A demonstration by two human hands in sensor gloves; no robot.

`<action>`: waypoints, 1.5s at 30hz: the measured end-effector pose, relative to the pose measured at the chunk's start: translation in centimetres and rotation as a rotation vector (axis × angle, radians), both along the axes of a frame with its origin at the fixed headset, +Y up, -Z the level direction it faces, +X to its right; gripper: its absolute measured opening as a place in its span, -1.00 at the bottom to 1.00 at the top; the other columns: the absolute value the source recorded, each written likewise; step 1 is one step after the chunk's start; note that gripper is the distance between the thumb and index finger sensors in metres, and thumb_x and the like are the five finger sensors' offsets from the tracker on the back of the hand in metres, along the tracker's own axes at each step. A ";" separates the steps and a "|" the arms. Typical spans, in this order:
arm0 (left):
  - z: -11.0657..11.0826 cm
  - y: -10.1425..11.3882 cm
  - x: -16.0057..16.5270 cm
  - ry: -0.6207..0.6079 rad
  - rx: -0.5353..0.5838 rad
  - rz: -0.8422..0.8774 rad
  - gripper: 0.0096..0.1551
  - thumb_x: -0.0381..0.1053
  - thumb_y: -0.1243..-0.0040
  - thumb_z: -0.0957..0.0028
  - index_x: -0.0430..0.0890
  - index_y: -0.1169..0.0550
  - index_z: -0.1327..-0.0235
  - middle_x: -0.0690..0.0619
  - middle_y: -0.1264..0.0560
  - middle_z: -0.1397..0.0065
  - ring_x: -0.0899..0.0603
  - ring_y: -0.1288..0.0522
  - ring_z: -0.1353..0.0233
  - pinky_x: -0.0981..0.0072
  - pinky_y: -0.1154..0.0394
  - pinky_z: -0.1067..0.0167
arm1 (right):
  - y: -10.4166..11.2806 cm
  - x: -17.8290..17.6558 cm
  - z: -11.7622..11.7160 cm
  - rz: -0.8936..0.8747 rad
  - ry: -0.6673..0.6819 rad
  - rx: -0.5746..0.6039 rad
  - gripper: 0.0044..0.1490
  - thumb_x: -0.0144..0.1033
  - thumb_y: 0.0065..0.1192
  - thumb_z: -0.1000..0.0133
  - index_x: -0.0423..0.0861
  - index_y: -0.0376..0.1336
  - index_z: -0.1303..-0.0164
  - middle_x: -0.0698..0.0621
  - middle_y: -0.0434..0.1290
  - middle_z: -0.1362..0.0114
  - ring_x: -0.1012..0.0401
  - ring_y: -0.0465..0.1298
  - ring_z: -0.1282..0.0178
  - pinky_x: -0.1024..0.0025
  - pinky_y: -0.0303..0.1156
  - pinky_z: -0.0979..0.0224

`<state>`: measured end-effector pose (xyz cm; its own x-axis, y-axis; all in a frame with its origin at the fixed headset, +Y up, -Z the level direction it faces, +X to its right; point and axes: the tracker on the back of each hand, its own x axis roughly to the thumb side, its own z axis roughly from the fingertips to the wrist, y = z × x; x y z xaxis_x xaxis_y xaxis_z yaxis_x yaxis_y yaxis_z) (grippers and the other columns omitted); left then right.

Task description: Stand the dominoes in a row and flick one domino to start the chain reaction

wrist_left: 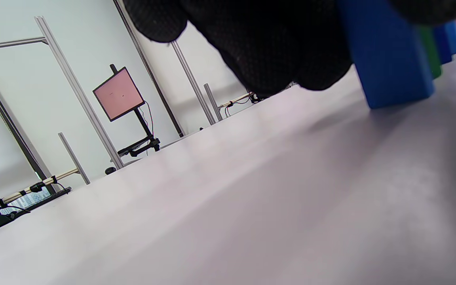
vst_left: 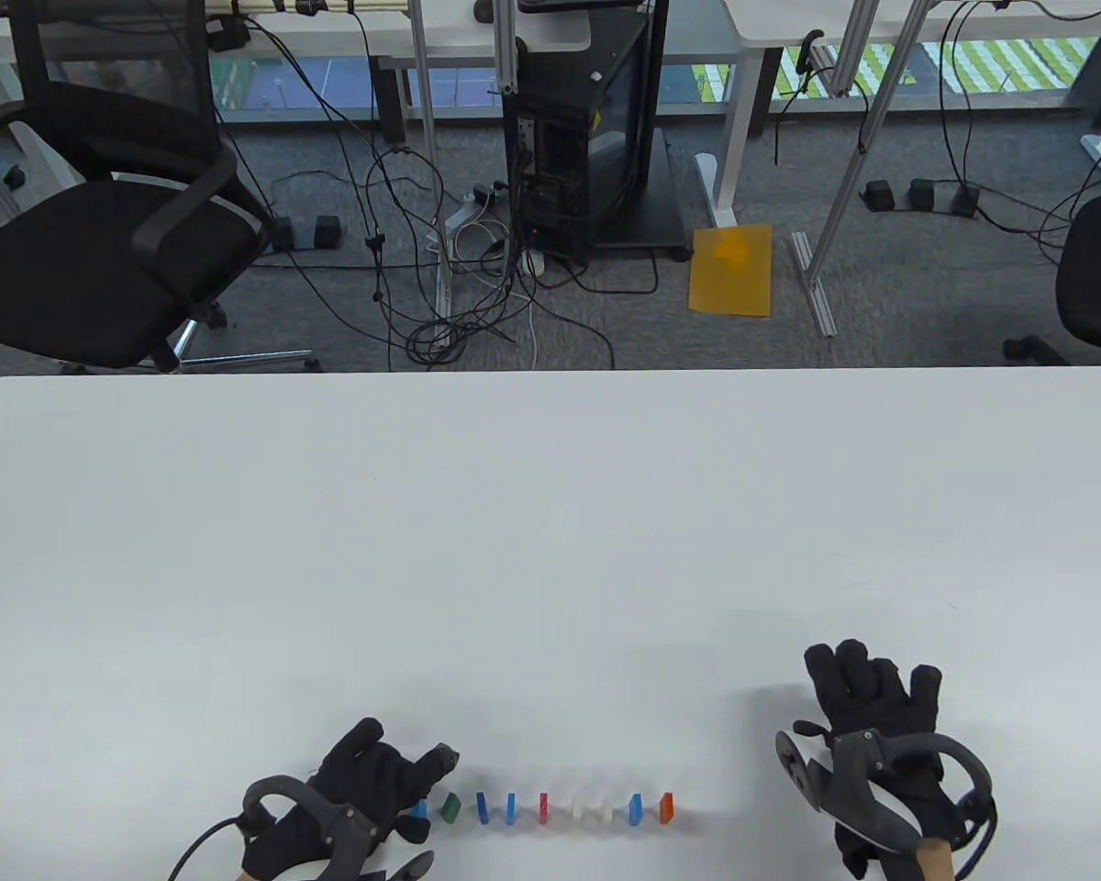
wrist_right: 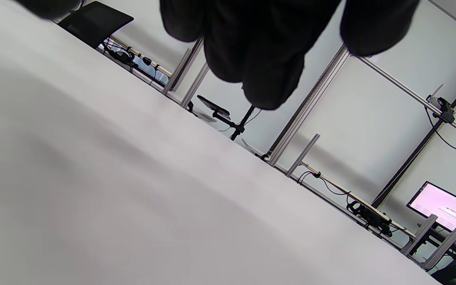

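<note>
Fingers of your left hand (vst_left: 358,789) are loosely bent, not in a fist. Your pointer finger (vst_left: 440,762) sticks out toward 3 o'clock, right above the first domino. That first domino is the light blue domino (vst_left: 420,808), and it sits just under your hand. In the left wrist view your glove comes close over the top of this blue block (wrist_left: 390,59), but you cannot tell if it truly touches. Your hand holds nothing. It lies low at the table's 7 o'clock edge, with the tracker (vst_left: 330,826) strapped on its back.

Your right hand (vst_left: 867,707) is flat and open. Its fingers (vst_left: 849,665) are straight and close together, pointing to 12 o'clock. It rests low over the white table (vst_left: 550,514) at about 5 o'clock and holds nothing. In the right wrist view the fingertips (wrist_right: 267,79) hang just over the table.

The dominoes stand in a row along the near edge at 6 o'clock, between your two hands. From 9 o'clock to 3 o'clock they go: light blue, green domino (vst_left: 450,807), two blue dominoes (vst_left: 496,807), pink domino (vst_left: 544,807), some white dominoes (vst_left: 592,811) that are hard to see, another blue domino (vst_left: 636,808), and the orange domino (vst_left: 666,807). They are all upright, with small gaps between them. The orange one is well apart from your right hand.
</note>
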<state>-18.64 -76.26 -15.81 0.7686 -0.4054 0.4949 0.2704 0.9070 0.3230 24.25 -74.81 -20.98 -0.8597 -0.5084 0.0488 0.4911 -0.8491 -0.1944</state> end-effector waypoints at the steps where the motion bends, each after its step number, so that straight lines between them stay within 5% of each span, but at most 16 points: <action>1: 0.0 0.0 0.0 0.001 0.000 -0.001 -0.07 0.50 -0.01 0.46 0.29 -0.38 -0.32 0.70 -0.60 -0.03 0.47 -0.67 -0.09 0.30 -0.47 -0.46 | 0.0 0.0 0.0 -0.001 0.000 0.000 0.10 0.21 -0.04 0.19 -0.08 -0.02 -0.56 -0.18 0.25 -0.62 -0.09 0.49 -0.48 -0.37 0.22 -0.41; 45: 0.2 0.2 0.2 0.007 0.004 -0.062 0.01 0.55 0.13 0.48 0.27 -0.33 -0.38 0.67 -0.59 -0.14 0.43 -0.67 -0.18 0.29 -0.46 -0.47 | -0.2 0.0 0.0 0.002 0.007 0.002 0.09 0.20 -0.02 0.18 -0.08 0.00 -0.55 -0.17 0.25 -0.62 -0.08 0.49 -0.48 -0.38 0.23 -0.40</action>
